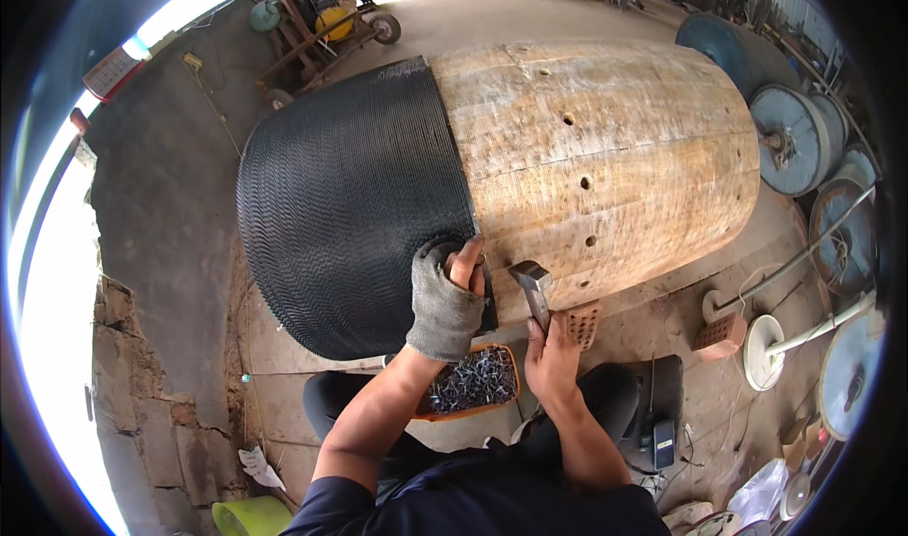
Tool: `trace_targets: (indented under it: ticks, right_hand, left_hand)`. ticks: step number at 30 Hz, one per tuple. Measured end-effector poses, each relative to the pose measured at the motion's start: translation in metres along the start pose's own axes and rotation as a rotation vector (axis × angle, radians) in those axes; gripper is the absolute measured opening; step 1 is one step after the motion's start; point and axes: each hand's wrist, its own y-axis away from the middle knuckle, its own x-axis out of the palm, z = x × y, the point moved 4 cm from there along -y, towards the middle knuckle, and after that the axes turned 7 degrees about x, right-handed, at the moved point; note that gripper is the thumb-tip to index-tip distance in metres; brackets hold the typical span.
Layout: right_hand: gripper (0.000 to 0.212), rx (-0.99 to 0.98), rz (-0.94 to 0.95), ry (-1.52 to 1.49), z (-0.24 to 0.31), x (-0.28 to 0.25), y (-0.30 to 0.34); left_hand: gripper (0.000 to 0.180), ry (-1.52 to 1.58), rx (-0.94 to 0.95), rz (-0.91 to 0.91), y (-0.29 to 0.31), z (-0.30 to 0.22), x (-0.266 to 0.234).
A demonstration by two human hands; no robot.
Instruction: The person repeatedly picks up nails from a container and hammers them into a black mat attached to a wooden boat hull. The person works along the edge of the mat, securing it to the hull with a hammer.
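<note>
A large wooden drum lies on its side in front of me, with several dark holes in its pale surface. Black ribbed sheeting wraps its left part. My left hand, in a grey glove with bare fingertips, presses at the sheeting's right edge. Its thumb and fingers are pinched together; what is between them is too small to make out. My right hand grips a hammer by the handle, the metal head raised just right of the left hand. Below them sits an orange tub full of loose nails.
Perforated bricks stand on the floor at the right. Large blue-grey reels line the right side. A phone lies by my right knee. A wheeled machine stands at the back left, and a yellow-green container at the lower left.
</note>
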Motion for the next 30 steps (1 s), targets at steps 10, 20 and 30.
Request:
trace_targets:
  ticks: [10, 20, 30]
  right_hand:
    - [0.017, -0.005, 0.018, -0.136, 0.028, -0.005, -0.016]
    - [0.018, -0.061, -0.104, -0.143, 0.039, -0.016, -0.024]
    - [0.021, 0.017, 0.039, -0.15, 0.021, -0.001, -0.026]
  left_hand:
    - [0.072, -0.171, -0.035, -0.046, -0.013, -0.006, 0.015]
    - [0.076, -0.177, -0.087, -0.006, -0.004, -0.006, 0.024]
    - [0.047, -0.032, -0.013, 0.227, 0.098, -0.041, -0.005]
